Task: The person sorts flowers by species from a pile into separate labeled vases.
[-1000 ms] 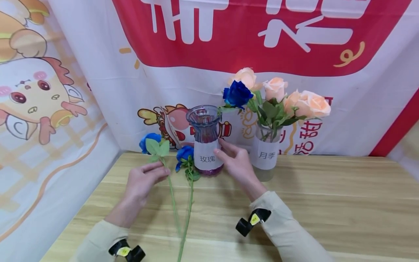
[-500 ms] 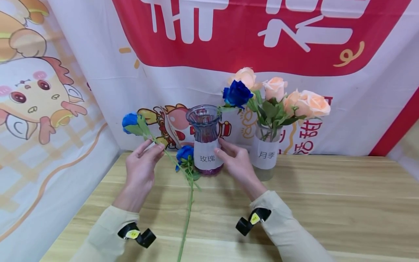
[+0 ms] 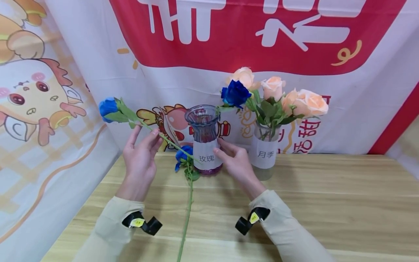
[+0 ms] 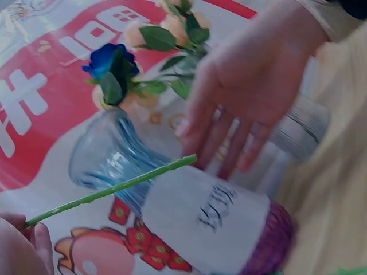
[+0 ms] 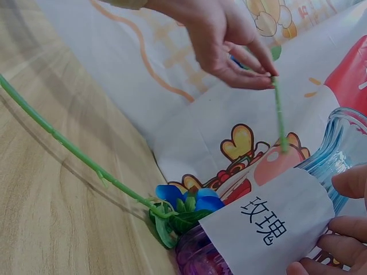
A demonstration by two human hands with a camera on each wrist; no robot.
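Observation:
My left hand (image 3: 140, 160) pinches the green stem of a blue rose (image 3: 109, 109) between thumb and fingers. The bloom points up and left, and the cut end of the stem (image 4: 114, 188) slants across in front of the blue-purple glass vase (image 3: 204, 122). My right hand (image 3: 240, 163) holds that labelled vase from its right side, thumb on the paper label (image 5: 269, 223). Leaning out over the vase's right rim is another blue rose (image 3: 235, 94). A further blue rose (image 3: 184, 154) lies on the table at the vase's left foot, its stem running toward me.
Right of my right hand stands a clear vase (image 3: 264, 156) with a paper label and several peach roses (image 3: 309, 103). Printed cloth (image 3: 170, 87) hangs close behind the wooden table (image 3: 327, 203) and along its left side.
My left hand has raised the blue rose and tilted it, bloom swinging up and left, stem end rising toward the vase. The right hand stays on the vase.

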